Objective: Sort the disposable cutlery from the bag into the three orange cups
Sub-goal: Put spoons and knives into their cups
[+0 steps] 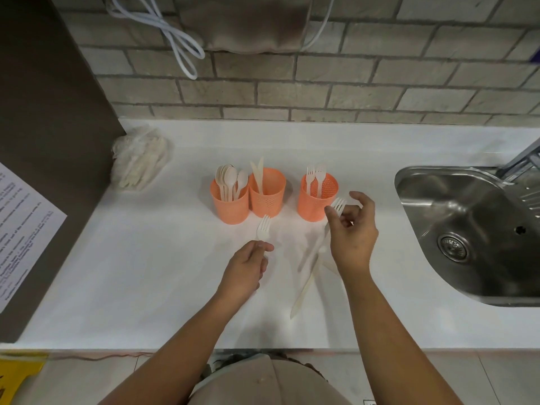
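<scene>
Three orange cups stand on the white counter. The left cup [229, 207] holds several spoons, the middle cup [267, 197] holds two knives, and the right cup [314, 200] holds forks. My left hand [247, 268] pinches a pale fork [264, 228] by its handle, tines up, in front of the middle cup. My right hand [352, 233] holds another fork [338, 206] just right of the right cup. Loose knives [306, 283] lie on the counter under my right hand. The clear plastic bag [138, 159] with more cutlery lies at the back left.
A steel sink [473, 235] with a tap is set into the counter at the right. A dark cabinet side with a printed sheet [20, 229] borders the left. A brick wall with a hanging white cable [175, 39] is behind.
</scene>
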The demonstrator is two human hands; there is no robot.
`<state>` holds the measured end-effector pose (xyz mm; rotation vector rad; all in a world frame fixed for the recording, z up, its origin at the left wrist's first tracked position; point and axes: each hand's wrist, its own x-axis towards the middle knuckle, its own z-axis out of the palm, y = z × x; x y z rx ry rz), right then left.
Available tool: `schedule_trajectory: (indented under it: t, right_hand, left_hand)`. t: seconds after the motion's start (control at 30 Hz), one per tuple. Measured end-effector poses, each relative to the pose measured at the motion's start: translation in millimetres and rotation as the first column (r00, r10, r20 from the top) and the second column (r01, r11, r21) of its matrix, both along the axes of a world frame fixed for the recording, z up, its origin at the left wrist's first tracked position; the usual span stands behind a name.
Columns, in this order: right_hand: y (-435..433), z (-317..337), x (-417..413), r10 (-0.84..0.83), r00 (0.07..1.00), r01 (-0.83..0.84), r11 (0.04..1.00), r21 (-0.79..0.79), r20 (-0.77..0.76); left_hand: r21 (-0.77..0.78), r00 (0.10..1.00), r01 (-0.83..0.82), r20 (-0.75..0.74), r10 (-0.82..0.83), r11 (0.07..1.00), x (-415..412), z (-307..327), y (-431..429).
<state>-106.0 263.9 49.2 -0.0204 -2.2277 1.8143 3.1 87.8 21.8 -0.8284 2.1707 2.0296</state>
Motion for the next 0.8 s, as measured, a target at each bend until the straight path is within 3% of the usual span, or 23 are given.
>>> schedule_trajectory:
  t: [0.23, 0.4, 0.47, 0.53, 0.6, 0.7, 0.8]
  right_hand:
    - [-23, -3, 12, 0.230, 0.967, -0.243, 0.961, 0.135, 0.110]
    - [-45, -17, 29, 0.406, 0.873, -0.483, 0.801, 0.354, 0.271]
    - [-46, -15, 34, 0.461, 0.850, -0.527, 0.740, 0.417, 0.256]
    - [-48, -13, 36, 0.471, 0.859, -0.509, 0.743, 0.435, 0.201]
    - [-50, -11, 35, 0.458, 0.867, -0.497, 0.793, 0.351, 0.195]
    - [-54, -9, 33, 0.436, 0.864, -0.466, 0.882, 0.072, 0.251]
    - [-54, -3, 31, 0.486, 0.774, -0.417, 0.874, -0.252, 0.407]
  left_hand:
    - [-0.131, 0.998, 0.005, -0.054, -0.012, 0.991, -12, 7, 9]
    - [-0.058, 0.998, 0.045, 0.045, -0.042, 0.997, -11, 2, 14]
    - [-0.057, 0.997, 0.042, 0.072, -0.038, 0.998, -8, 0, 14]
    - [-0.123, 0.996, 0.041, 0.088, -0.030, 0.992, -7, 0, 13]
    - [-0.109, 0.996, 0.035, 0.088, -0.026, 0.993, -7, 2, 12]
    - [0.154, 0.998, 0.012, 0.066, -0.022, 0.988, -6, 9, 9]
    - [0.341, 0.996, 0.061, 0.038, -0.078, 0.938, -3, 14, 2]
